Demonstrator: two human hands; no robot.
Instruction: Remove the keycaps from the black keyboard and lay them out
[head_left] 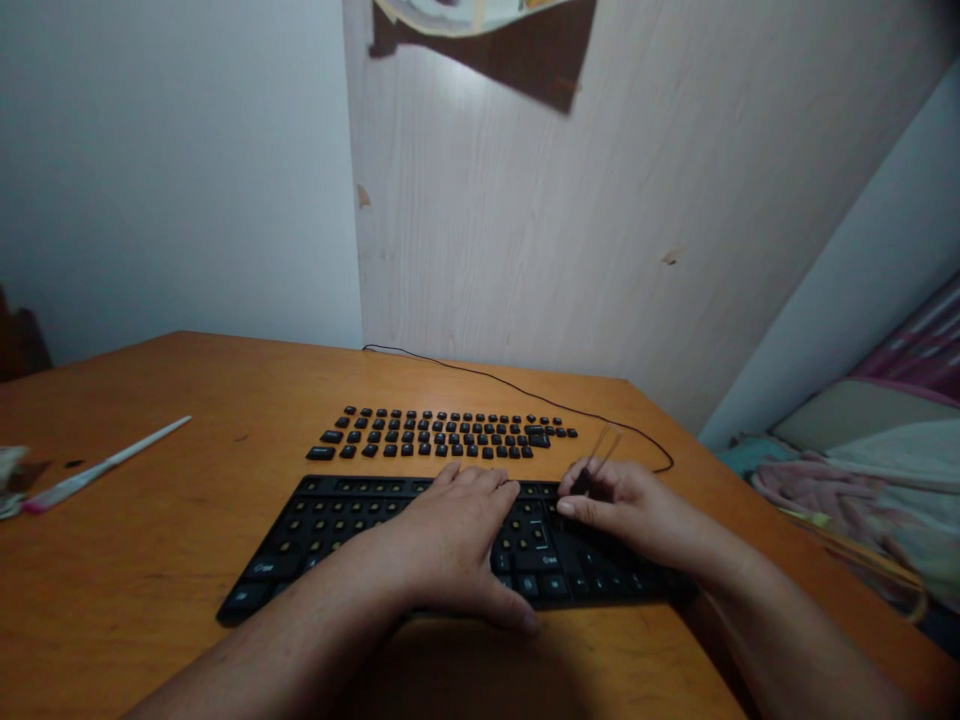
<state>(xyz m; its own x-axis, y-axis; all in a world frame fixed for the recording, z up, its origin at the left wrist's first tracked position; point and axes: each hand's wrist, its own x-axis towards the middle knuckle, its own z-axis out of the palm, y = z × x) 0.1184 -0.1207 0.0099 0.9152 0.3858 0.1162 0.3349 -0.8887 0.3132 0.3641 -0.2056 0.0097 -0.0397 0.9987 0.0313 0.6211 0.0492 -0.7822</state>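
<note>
A black keyboard [322,525] lies on the wooden table, many of its keys showing bare sockets without caps. My left hand [454,540] rests flat across its middle, fingers stretched toward the far edge and thumb out near the front edge. My right hand [626,508], over the keyboard's right part, pinches the dark handle of a wire keycap puller [583,482]; its thin wires point up and away. Behind the keyboard, loose black keycaps [406,437] are laid out in rows. The keys under my left hand are hidden.
A thin black cable [517,387] curves across the table [247,400] from the wall to the right side. At the left lies a white stick [127,454] with a pink end, beside a crumpled wrapper [11,480]. Bedding [810,490] is beyond the right edge.
</note>
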